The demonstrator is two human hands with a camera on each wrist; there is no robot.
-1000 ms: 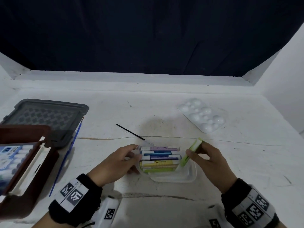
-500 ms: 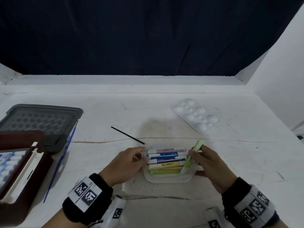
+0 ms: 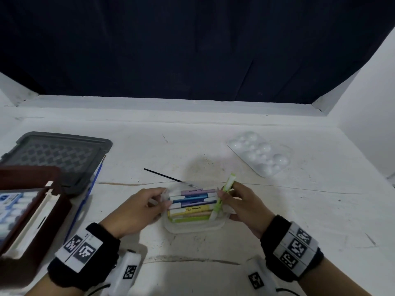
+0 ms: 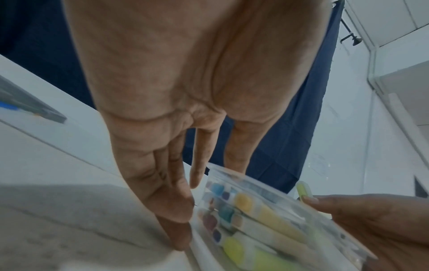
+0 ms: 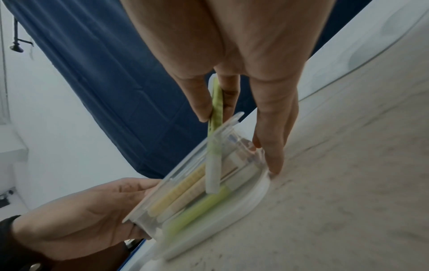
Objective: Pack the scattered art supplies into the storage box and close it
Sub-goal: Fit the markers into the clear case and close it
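Observation:
A clear plastic case (image 3: 193,228) of pastel highlighters lies on the white table in front of me. My left hand (image 3: 164,202) grips its left end, thumb on the rim, fingers (image 4: 178,210) against the end wall. My right hand (image 3: 222,195) pinches a green highlighter (image 3: 224,194) between thumb and forefinger. The highlighter stands tilted, its lower end inside the case's right end (image 5: 255,192) on top of the others. In the right wrist view the green highlighter (image 5: 214,143) crosses the row of pens, and my other right fingers touch the case's far side.
A brown storage box (image 3: 57,212) with markers inside sits open at the left edge, a grey lid (image 3: 59,154) behind it. A blue brush (image 3: 90,189) lies beside them. A thin black brush (image 3: 160,174) lies behind the case. A white palette (image 3: 259,155) sits at the back right.
The green highlighter's lower end has sunk further into the case and it stands steeper. Both hands have stayed on the case's ends. The head view has shifted.

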